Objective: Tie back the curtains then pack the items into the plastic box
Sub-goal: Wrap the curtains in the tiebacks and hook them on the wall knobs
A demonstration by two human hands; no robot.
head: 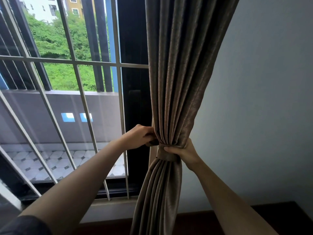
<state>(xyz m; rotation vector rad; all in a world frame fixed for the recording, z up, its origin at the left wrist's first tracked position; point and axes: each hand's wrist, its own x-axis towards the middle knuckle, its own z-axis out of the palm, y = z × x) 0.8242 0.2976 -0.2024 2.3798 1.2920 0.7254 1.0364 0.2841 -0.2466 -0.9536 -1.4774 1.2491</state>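
A brown pleated curtain point(179, 68) hangs at the right side of the window, gathered into a narrow bundle at its waist. A matching brown tieback band point(165, 154) wraps around that bundle. My left hand point(139, 137) grips the left end of the band against the curtain's window side. On the wall side, my right hand point(185, 150) clutches the gathered curtain and the band, thumb lying across the band's front. The plastic box and the other items are out of view.
White window bars point(76, 61) stand just left of the curtain, with a dark window frame point(135, 99) behind it. A plain white wall point(262, 107) fills the right side. Dark flooring point(220, 219) shows at the bottom right.
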